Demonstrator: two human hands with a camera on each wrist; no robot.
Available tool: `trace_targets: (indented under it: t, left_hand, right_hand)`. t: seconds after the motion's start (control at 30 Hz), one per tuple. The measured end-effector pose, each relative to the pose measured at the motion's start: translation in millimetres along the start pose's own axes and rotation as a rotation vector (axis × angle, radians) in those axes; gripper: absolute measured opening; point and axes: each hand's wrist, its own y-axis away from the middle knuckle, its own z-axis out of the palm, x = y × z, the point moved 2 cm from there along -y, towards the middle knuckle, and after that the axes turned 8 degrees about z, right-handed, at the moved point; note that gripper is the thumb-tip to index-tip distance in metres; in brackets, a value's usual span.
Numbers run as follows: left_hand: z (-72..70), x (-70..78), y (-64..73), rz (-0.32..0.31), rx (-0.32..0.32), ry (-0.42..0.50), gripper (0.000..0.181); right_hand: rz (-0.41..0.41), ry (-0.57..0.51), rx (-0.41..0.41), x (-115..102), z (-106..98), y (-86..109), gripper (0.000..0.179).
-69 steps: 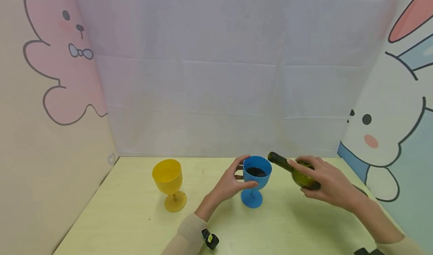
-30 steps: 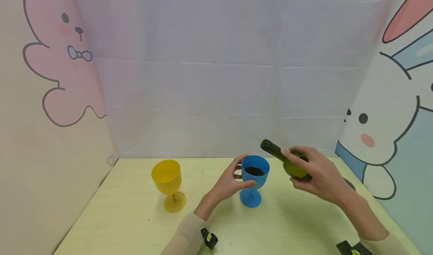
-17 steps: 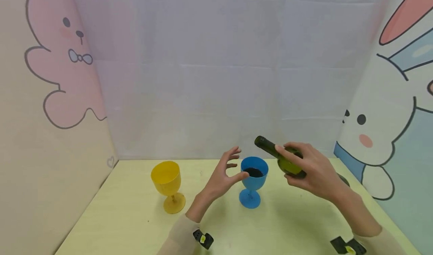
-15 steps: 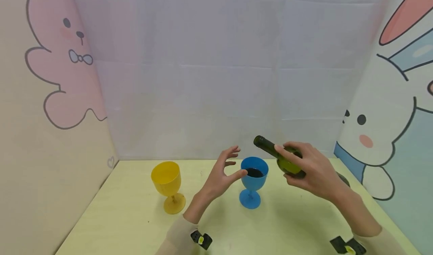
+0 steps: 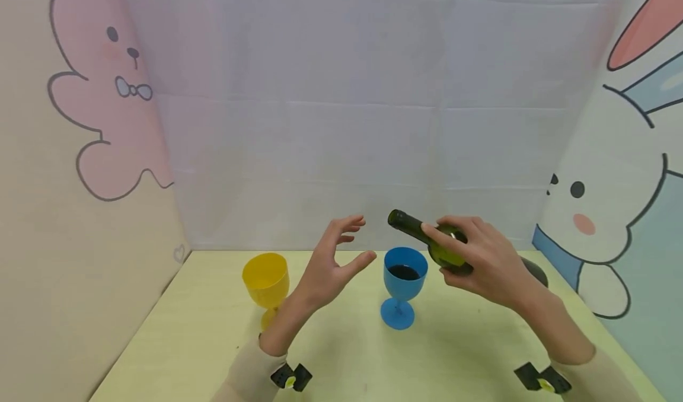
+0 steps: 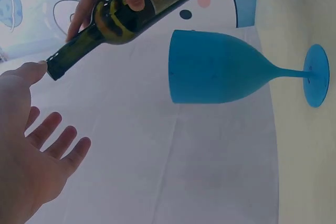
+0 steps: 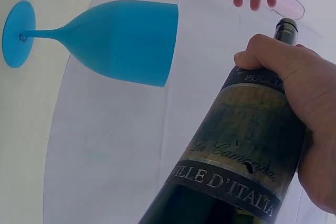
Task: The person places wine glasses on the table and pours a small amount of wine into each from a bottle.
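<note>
My right hand (image 5: 482, 259) grips a green glass wine bottle (image 5: 450, 251) round its shoulder, thumb and fingers on opposite sides. The bottle leans with its neck up and to the left, and its label (image 7: 231, 140) faces the right wrist camera. Below the neck stands a blue goblet (image 5: 404, 283) upright on the table, with dark liquid (image 5: 404, 271) in it. My left hand (image 5: 328, 271) hangs in the air left of the blue goblet, thumb and fingers spread apart, touching nothing. Behind the left forearm is a yellow goblet (image 5: 265, 277), its foot partly hidden.
The pale yellow table (image 5: 363, 354) meets a white cloth backdrop (image 5: 320, 153) at its far edge. Side panels show a pink cartoon bear (image 5: 117, 147) and a white cartoon rabbit (image 5: 597, 200). Each sleeve has a small dark device (image 5: 290, 378) strapped on.
My left hand has let go of the blue goblet and moved left and up. The right hand has carried the bottle left and upward. Both goblets stay in place.
</note>
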Motion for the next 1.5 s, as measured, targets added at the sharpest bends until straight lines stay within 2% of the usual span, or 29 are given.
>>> trace_targets:
  t: [0.23, 0.33, 0.4, 0.5, 0.67, 0.77, 0.87, 0.97, 1.1, 1.3, 1.5]
  left_hand:
    - [-31.4, 5.2, -5.2, 0.072, -0.008, -0.069, 0.055]
    - [-47.8, 2.7, -5.1, 0.110, 0.001, -0.100, 0.055]
    - [-59.1, -1.7, -2.7, 0.109, 0.002, -0.118, 0.054]
    - [-75.3, -12.3, 6.7, 0.056, -0.006, -0.134, 0.053]
    - [-98.3, -32.9, 31.4, -0.092, -0.014, -0.168, 0.052]
    - [-112.1, -44.8, 46.7, -0.162, -0.021, -0.179, 0.052]
    - [-125.0, -57.4, 61.9, -0.207, -0.030, -0.173, 0.052]
    - [-135.1, -69.2, 75.4, -0.226, -0.027, -0.159, 0.051]
    - [-143.3, -76.3, 88.3, -0.257, -0.024, -0.105, 0.050]
    - [-143.3, -83.7, 99.0, -0.300, -0.013, 0.044, 0.052]
    - [-138.0, -92.1, 110.0, -0.331, -0.014, 0.065, 0.063]
  right_hand:
    - [-0.049, -0.009, 0.040, -4, 1, -12.9, 0.055]
    - [-0.063, -0.016, 0.047, -7, 2, -18.5, 0.054]
    - [-0.070, -0.020, 0.047, -8, 4, -21.2, 0.054]
    - [-0.081, -0.018, 0.048, -11, 7, -23.7, 0.055]
    - [-0.102, -0.032, 0.028, -15, 10, -29.7, 0.056]
    - [-0.118, -0.043, 0.011, -18, 13, -36.4, 0.065]
    - [-0.134, -0.047, 0.002, -21, 15, -44.0, 0.062]
    - [-0.149, -0.054, -0.002, -23, 17, -51.3, 0.065]
    - [-0.157, -0.068, -0.010, -27, 19, -59.3, 0.081]
    - [-0.167, -0.070, -0.010, -33, 23, -67.0, 0.088]
    - [-0.197, -0.067, -0.003, -40, 28, -75.1, 0.089]
